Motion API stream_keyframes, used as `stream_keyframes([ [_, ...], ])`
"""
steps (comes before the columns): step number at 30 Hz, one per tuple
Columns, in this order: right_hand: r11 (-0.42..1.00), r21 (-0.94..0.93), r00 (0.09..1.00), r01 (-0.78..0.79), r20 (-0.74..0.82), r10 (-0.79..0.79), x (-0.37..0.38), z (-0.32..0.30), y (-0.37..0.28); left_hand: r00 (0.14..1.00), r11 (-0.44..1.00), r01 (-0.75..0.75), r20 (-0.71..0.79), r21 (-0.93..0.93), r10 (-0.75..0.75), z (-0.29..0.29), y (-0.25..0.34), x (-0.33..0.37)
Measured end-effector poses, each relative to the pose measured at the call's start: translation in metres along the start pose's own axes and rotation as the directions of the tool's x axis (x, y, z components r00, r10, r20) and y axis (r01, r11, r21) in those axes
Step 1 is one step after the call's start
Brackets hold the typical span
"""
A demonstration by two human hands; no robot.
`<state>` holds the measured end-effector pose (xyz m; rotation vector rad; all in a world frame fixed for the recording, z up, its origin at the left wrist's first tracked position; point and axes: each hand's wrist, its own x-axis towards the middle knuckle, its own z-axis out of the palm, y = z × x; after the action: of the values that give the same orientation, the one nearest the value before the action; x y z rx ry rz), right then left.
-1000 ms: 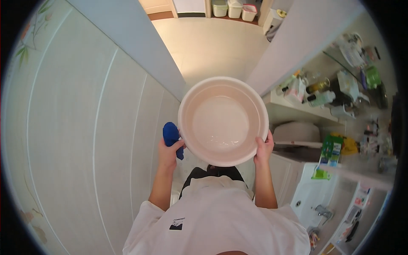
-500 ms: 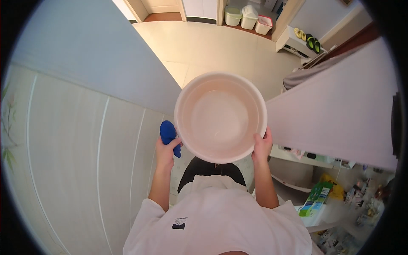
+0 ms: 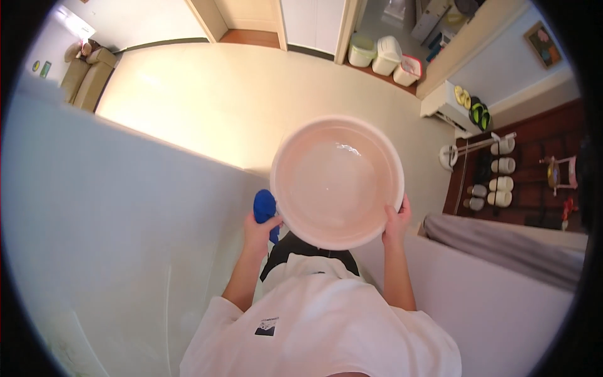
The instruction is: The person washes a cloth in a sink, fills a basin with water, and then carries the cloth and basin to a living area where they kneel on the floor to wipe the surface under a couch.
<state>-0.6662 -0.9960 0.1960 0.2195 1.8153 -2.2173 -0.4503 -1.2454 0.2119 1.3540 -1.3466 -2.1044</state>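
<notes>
nearest the camera, at 6 o'clock, is the person's white t-shirt, both forearms rising from it. the left hand closes on the near-left rim of a round pale pink plastic basin and also pinches a blue cloth at the basin's 8 o'clock. the right hand closes on the rim at 4 o'clock. the basin is carried level in mid-air, a little clear water in its bottom, not set down anywhere. beyond lies cream floor; at 1 o'clock white lidded bins; at 3 o'clock slippers on a rack.
</notes>
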Motion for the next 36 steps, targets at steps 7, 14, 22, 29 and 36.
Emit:
stream_keyframes([
  [7, 0.999, -0.030, 0.995, -0.042, 0.090, 0.045, 0.115, 0.089, -0.051, 0.999, 0.998, 0.038, -0.031, -0.041, -0.040, 0.045, 0.106, 0.078],
  [14, 0.997, -0.045, 0.978, -0.065, 0.195, 0.072, 0.250, 0.205, -0.092, 0.998, 0.995, 0.058, -0.034, -0.076, -0.061, 0.085, 0.209, 0.179],
  [22, 0.988, -0.140, 0.882, -0.062, 0.455, 0.120, 0.388, 0.358, -0.099, 0.959, 0.981, -0.014, -0.280, -0.194, -0.042, 0.100, 0.265, 0.272],
  [29, 0.980, -0.196, 0.736, -0.044, 0.657, 0.164, 0.463, 0.509, -0.111, 0.875, 0.929, -0.154, -0.483, -0.336, -0.029, 0.105, 0.326, 0.335],
  [36, 0.971, -0.230, 0.620, -0.071, 0.752, 0.223, 0.482, 0.655, -0.086, 0.787, 0.869, -0.304, -0.618, -0.391, -0.002, 0.051, 0.382, 0.395],
])
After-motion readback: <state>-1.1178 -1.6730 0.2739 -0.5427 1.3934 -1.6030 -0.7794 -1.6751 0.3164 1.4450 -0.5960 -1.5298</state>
